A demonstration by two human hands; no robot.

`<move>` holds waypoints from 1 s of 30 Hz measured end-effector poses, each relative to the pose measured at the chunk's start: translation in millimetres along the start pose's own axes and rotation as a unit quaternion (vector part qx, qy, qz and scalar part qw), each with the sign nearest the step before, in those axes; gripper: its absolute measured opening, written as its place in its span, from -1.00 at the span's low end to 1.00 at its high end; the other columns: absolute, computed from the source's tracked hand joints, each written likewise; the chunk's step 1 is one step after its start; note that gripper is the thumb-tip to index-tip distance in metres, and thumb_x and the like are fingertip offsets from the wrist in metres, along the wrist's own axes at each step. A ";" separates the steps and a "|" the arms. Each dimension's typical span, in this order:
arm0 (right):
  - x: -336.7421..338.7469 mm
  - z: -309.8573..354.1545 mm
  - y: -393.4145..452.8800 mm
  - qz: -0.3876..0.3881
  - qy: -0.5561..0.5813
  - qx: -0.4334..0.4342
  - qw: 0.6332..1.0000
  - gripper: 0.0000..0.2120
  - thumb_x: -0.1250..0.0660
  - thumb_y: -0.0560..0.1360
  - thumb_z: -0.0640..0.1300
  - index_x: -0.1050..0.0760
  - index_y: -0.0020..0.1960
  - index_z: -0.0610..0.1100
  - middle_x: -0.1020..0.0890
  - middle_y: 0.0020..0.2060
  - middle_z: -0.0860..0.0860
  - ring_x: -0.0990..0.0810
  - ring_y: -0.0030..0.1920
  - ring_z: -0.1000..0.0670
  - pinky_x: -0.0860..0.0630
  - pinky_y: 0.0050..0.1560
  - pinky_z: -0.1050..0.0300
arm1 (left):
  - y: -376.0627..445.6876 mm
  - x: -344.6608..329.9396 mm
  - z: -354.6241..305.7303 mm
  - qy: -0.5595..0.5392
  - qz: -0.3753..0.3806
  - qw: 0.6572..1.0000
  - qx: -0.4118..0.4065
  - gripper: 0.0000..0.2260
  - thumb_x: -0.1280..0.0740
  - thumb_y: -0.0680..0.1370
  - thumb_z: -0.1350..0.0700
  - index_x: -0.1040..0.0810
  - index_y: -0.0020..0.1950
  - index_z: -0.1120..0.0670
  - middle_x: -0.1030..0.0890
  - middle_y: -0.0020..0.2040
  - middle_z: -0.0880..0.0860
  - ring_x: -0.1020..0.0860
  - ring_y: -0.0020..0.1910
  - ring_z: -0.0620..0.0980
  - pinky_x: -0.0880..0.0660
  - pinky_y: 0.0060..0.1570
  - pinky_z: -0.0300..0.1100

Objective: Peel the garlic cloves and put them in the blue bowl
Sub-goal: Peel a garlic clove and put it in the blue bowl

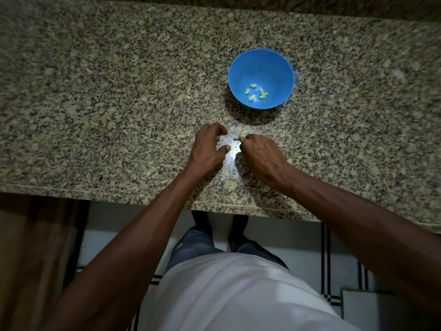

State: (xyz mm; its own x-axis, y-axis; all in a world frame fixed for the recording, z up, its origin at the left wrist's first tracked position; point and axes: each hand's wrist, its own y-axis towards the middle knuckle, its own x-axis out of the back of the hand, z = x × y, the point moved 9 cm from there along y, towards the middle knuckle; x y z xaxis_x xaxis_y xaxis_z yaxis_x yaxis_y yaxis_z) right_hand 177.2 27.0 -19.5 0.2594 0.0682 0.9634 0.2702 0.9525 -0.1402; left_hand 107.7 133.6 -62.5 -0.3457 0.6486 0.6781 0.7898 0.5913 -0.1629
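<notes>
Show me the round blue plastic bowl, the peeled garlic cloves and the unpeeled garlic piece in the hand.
Round blue plastic bowl (281, 68): head view, bare inner wall.
Peeled pale garlic cloves (251, 98): head view, the nearest clove in the bowl.
Unpeeled papery garlic piece (243, 134): head view, white skin showing above the right hand's fingers.

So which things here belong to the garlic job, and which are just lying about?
Job: blue bowl; peeled cloves inside it; garlic piece pinched by right hand; left hand, holding nothing.
Lying about: small pale scrap on granite counter.
</notes>
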 end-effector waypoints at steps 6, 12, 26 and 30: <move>-6.2 -25.4 7.2 -0.016 0.053 -0.057 0.997 -0.75 -0.44 0.45 -0.35 -0.42 -0.31 -0.23 -0.48 -0.37 -0.07 -0.47 -0.40 -0.10 -0.47 -0.37 -0.01 | -0.5 1.6 -0.7 -0.002 -0.004 1.000 0.005 -0.71 -0.53 0.49 0.11 -0.54 0.15 0.05 -0.43 0.01 -0.02 -0.41 -0.06 -0.05 -0.35 -0.10 -0.21; -28.7 -61.8 -26.2 -0.030 0.662 -0.302 0.685 -0.83 -0.47 0.53 -0.39 -0.66 0.10 -0.45 -0.71 -0.13 -0.30 -0.71 -0.16 -0.22 -0.74 -0.01 -0.05 | -16.0 12.1 -5.6 -0.164 -0.021 0.984 0.060 -0.83 -0.50 0.53 0.28 -0.70 0.10 0.14 -0.72 -0.08 0.05 -0.68 -0.13 -0.13 -0.60 -0.13 -0.30; -14.9 -45.5 -26.4 -0.005 0.639 -0.276 0.718 -0.96 -0.50 0.53 -0.32 -0.73 -0.03 -0.27 -0.75 -0.14 -0.27 -0.70 -0.16 -0.12 -0.68 0.04 -0.06 | -27.1 22.7 -42.1 -0.063 -0.066 0.992 -0.085 -0.83 -0.47 0.54 0.28 -0.77 0.09 0.09 -0.75 -0.06 -0.02 -0.69 -0.11 -0.13 -0.66 -0.08 -0.07; -11.0 -48.9 -25.7 -0.046 0.577 -0.293 0.761 -0.86 -0.58 0.49 -0.19 -0.73 -0.02 -0.25 -0.76 -0.24 -0.18 -0.76 -0.20 -0.14 -0.72 0.02 -0.19 | -27.0 23.2 -42.3 -0.061 -0.080 0.993 -0.055 -0.84 -0.46 0.54 0.27 -0.77 0.07 0.10 -0.76 -0.09 -0.01 -0.70 -0.17 -0.15 -0.68 -0.15 -0.11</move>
State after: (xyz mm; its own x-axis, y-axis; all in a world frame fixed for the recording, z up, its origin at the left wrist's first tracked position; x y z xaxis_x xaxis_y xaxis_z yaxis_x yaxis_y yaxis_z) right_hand 212.8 -12.8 -37.7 0.7645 -0.6189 0.1805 0.6160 0.6188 -0.4875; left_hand 99.7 112.4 -12.1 -0.5257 0.6072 0.5958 0.7676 0.6405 0.0245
